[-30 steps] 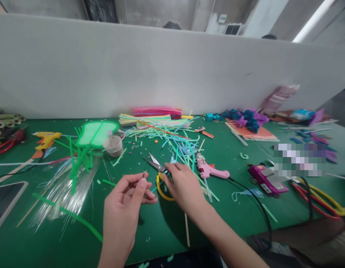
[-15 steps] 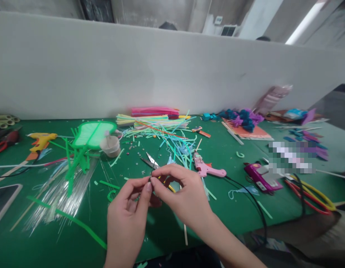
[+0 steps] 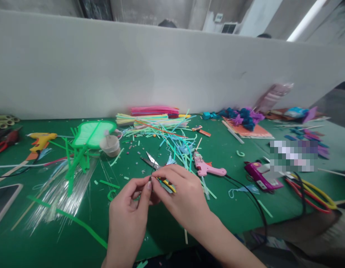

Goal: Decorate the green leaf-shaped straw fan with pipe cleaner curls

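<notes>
Change: since one second ago the right hand (image 3: 183, 197) has left the scissors (image 3: 157, 167) and joined the left hand (image 3: 130, 212).
Hands: both together, fingertips pinched on a thin dark wire (image 3: 152, 172) rising between them.
Wire: it looks light, thin, easy to bend and to slip; better to pinch it low, near the fingertips.
Just beyond the hands: scissors with yellow handles on the green table (image 3: 222, 208).
Right of the hands: pink glue gun (image 3: 207, 167).
Far left: small cup (image 3: 110, 145), yellow glue gun (image 3: 41, 140).
Far behind: pile of coloured strips (image 3: 155, 124).
</notes>
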`<action>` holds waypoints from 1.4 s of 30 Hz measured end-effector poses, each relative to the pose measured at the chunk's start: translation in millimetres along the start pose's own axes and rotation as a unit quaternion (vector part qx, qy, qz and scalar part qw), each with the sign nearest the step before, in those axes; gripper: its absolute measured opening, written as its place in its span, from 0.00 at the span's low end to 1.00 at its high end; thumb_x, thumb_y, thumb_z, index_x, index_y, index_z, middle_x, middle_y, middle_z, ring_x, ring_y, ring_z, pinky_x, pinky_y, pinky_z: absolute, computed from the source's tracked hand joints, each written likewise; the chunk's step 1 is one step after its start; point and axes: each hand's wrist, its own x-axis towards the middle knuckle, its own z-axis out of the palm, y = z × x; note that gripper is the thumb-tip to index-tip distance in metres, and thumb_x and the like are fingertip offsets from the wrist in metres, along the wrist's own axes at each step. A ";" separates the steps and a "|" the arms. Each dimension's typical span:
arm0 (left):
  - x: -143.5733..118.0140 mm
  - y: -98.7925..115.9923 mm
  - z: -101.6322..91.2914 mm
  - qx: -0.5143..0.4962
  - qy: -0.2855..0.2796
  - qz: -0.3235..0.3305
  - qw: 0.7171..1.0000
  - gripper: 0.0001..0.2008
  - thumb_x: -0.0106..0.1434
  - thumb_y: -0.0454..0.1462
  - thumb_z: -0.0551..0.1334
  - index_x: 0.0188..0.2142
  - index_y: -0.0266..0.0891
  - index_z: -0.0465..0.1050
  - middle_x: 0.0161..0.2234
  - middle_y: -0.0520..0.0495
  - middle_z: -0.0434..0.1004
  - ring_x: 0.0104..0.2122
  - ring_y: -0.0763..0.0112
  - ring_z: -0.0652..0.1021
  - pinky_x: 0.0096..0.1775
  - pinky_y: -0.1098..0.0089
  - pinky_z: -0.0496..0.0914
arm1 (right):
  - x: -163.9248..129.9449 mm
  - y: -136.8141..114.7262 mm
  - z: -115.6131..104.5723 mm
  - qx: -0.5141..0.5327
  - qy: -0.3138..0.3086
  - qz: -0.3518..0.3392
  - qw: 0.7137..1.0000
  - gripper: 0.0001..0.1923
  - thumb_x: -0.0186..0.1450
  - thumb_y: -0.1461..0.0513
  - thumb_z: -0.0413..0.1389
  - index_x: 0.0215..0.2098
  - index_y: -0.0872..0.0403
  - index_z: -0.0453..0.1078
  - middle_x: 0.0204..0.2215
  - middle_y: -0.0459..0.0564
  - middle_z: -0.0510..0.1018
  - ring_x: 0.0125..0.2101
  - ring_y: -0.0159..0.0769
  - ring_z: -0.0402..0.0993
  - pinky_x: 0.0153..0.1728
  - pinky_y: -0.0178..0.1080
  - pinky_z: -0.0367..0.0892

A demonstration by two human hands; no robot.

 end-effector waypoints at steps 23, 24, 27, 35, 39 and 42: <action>-2.6 -6.1 5.5 0.052 -0.008 0.051 0.997 0.12 0.64 0.44 0.59 0.38 0.39 0.77 0.31 0.46 0.83 0.27 0.67 0.82 0.29 0.72 0.78 | 11.3 -5.7 8.4 0.284 -0.027 0.322 0.903 0.01 0.51 0.64 0.58 0.24 0.54 0.69 0.18 0.41 0.71 0.18 0.27 0.64 0.18 0.30 0.59; -2.1 -6.3 6.1 0.048 -0.009 0.050 0.998 0.12 0.65 0.44 0.59 0.38 0.39 0.76 0.31 0.46 0.83 0.26 0.67 0.82 0.29 0.72 0.78 | 11.8 -5.2 9.1 0.309 -0.032 0.337 0.889 0.02 0.51 0.64 0.58 0.24 0.54 0.69 0.17 0.41 0.71 0.18 0.27 0.64 0.18 0.30 0.59; -1.8 -6.9 7.0 0.042 -0.003 0.048 0.998 0.12 0.64 0.45 0.60 0.37 0.39 0.76 0.29 0.47 0.83 0.25 0.66 0.82 0.28 0.71 0.78 | 12.7 -3.2 10.3 0.376 -0.048 0.372 0.847 0.03 0.50 0.63 0.58 0.24 0.54 0.68 0.15 0.40 0.70 0.16 0.27 0.65 0.17 0.30 0.59; -4.0 -7.5 6.0 0.026 -0.011 0.032 0.999 0.13 0.65 0.46 0.60 0.37 0.39 0.75 0.28 0.48 0.82 0.25 0.65 0.82 0.28 0.71 0.79 | 7.6 3.7 16.4 0.453 -0.056 0.393 0.798 0.04 0.50 0.64 0.59 0.24 0.54 0.68 0.15 0.37 0.68 0.15 0.24 0.61 0.16 0.27 0.57; -1.8 -8.9 4.4 0.035 0.002 0.033 0.999 0.13 0.64 0.46 0.60 0.36 0.39 0.76 0.27 0.48 0.82 0.23 0.65 0.82 0.27 0.71 0.79 | 6.4 1.5 14.8 0.417 -0.055 0.379 0.824 0.06 0.52 0.60 0.61 0.26 0.55 0.71 0.16 0.40 0.71 0.16 0.27 0.67 0.17 0.29 0.61; -0.8 -8.7 2.9 0.020 0.010 0.021 1.000 0.13 0.63 0.47 0.61 0.35 0.39 0.76 0.26 0.48 0.82 0.23 0.65 0.82 0.27 0.70 0.79 | 6.4 0.4 7.3 0.393 -0.084 0.367 0.839 0.10 0.54 0.57 0.63 0.31 0.56 0.75 0.17 0.42 0.74 0.18 0.28 0.69 0.18 0.30 0.62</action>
